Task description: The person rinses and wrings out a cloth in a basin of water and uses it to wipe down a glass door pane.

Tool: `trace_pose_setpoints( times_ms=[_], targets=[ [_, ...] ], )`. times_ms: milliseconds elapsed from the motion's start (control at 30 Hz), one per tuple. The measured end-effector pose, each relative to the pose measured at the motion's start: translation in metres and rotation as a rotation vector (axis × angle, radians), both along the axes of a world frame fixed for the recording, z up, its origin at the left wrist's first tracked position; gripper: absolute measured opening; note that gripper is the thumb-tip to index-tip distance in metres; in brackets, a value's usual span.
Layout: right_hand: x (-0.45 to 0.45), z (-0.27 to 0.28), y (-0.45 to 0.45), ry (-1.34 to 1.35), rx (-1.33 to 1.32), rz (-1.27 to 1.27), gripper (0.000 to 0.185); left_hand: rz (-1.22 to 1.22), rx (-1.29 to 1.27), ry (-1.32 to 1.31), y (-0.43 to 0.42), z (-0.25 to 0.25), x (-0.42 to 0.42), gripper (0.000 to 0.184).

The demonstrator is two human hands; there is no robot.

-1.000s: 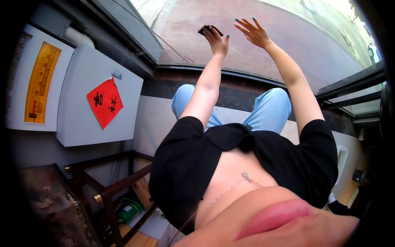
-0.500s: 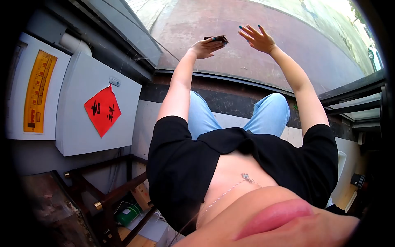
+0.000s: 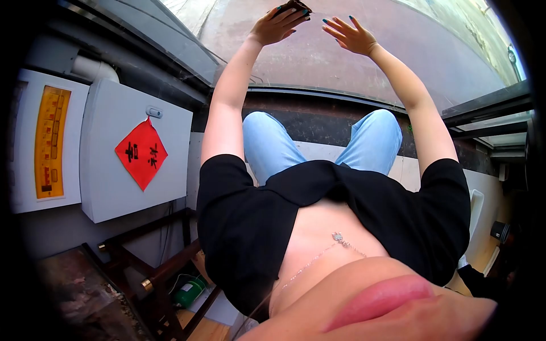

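Held crumpled dark-brown cloth (image 3: 294, 5) in left hand (image 3: 275, 26) at twelve o'clock. Spread right hand (image 3: 354, 38) at one. Seemed light, soft, best gripped centrally.

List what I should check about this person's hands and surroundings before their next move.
1. Left hand has the dark item: ok, its fingers lie over it.
2. Right hand free: ok, fingers spread, nothing held.
3. Hands apart: ok, a gap shows between them.
4. Dark item comfortably in view: not ok, it sits at the picture's top edge.
5. Right palm touching the window pane: cannot tell.
6. Red sign clear of both arms: ok.
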State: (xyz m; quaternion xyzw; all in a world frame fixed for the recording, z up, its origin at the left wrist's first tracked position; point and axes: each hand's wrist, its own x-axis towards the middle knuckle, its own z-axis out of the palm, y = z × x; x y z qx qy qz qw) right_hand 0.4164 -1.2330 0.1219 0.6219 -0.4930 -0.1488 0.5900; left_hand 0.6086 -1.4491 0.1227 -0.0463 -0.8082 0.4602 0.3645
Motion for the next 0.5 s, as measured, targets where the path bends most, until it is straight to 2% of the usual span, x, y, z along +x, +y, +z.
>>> trace_pose_setpoints(
  times_ms=[100,200,267,333,400,500],
  targets=[
    [-0.001,-0.001,0.0,0.012,0.001,-0.018,0.068,0.02,-0.012,-0.043,0.006,-0.024,-0.004,0.058],
    [0.0,-0.004,0.001,0.016,0.003,-0.021,0.068,-0.103,-0.199,-0.326,0.02,-0.063,-0.007,0.057],
    [-0.004,-0.003,-0.001,0.037,-0.005,-0.021,0.068,-0.052,-0.377,-0.488,0.025,-0.107,-0.019,0.057],
    [-0.004,-0.004,-0.001,0.066,-0.009,-0.022,0.068,-0.002,-0.371,-0.751,0.041,-0.141,-0.034,0.056],
    [-0.005,-0.005,-0.001,0.07,-0.013,-0.013,0.068,0.084,-0.464,-0.785,0.059,-0.161,-0.041,0.056],
    [-0.004,-0.006,-0.001,0.073,-0.027,-0.006,0.069,0.0,-0.353,-0.684,0.051,-0.171,-0.043,0.057]
  ],
)
